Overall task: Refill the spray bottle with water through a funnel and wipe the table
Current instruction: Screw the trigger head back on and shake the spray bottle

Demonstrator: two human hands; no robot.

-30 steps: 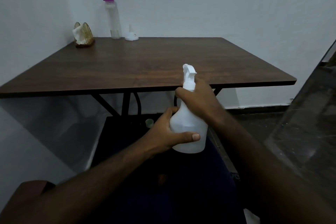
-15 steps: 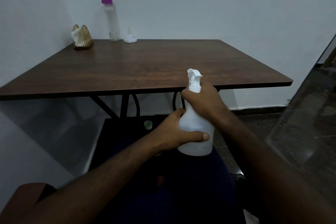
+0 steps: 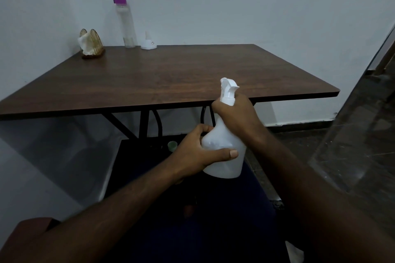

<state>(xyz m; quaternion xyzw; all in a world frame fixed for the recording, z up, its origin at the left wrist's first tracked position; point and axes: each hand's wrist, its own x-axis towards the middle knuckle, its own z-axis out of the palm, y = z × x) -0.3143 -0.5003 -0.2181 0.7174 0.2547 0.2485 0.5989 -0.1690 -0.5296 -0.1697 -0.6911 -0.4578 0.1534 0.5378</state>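
Note:
I hold a white spray bottle (image 3: 224, 156) upright in front of me, below the near edge of the dark wooden table (image 3: 171, 79). My left hand (image 3: 196, 153) grips the bottle's body, thumb across its front. My right hand (image 3: 235, 113) grips the neck just under the white spray head (image 3: 228, 87). At the table's far left corner stand a tall clear water bottle with a purple cap (image 3: 126, 23) and a small white funnel (image 3: 148, 42), upside down. Beside them is a gold napkin holder with white tissue (image 3: 90, 44).
White walls close off the back and left. The table's black metal legs (image 3: 147, 121) and a small green object (image 3: 172, 146) lie underneath. A glass panel (image 3: 359, 134) leans at the right, over dark floor. My lap, in dark cloth, fills the foreground.
Both hands and the spray bottle have shifted slightly right and a little lower in view. The spray head has turned a little to the right. The grips are unchanged.

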